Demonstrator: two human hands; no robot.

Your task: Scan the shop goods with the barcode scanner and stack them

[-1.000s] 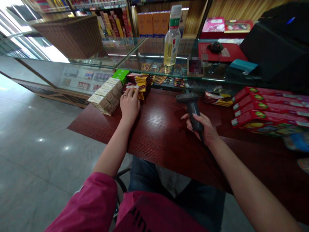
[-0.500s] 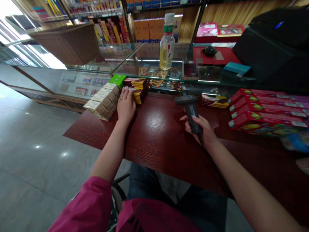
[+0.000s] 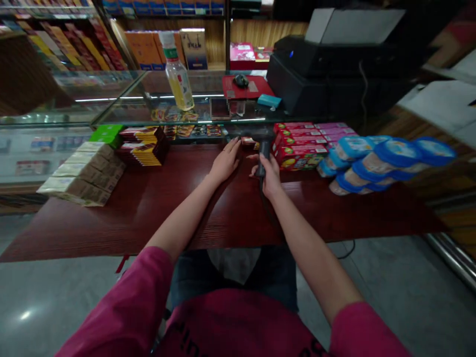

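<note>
My right hand [image 3: 271, 174] is wrapped around the handle of a dark barcode scanner [image 3: 265, 147], whose cord trails down over the table. Just left of it, my left hand [image 3: 225, 162] lies low over the tabletop with its fingers stretched out. I make out nothing in that hand, though its underside is hidden. Beyond its fingertips is a small pile of brown and yellow packets [image 3: 249, 142], partly covered by the scanner. A taller stack of similar packets [image 3: 147, 148] stands to the left, beside beige boxes [image 3: 87, 171] and a green pack [image 3: 106, 134].
Red boxes [image 3: 301, 148] and blue-lidded tubs [image 3: 372, 163] are stacked on the right of the dark wooden table [image 3: 178, 208]. Behind it, a glass counter [image 3: 130, 94] carries a bottle [image 3: 179, 82], a mouse [image 3: 241, 81] and a black machine [image 3: 334, 69].
My left hand has left the tall packet stack and moved right, near the small pile. The view has swung right. My right hand still holds the scanner, now closer to the left hand.
</note>
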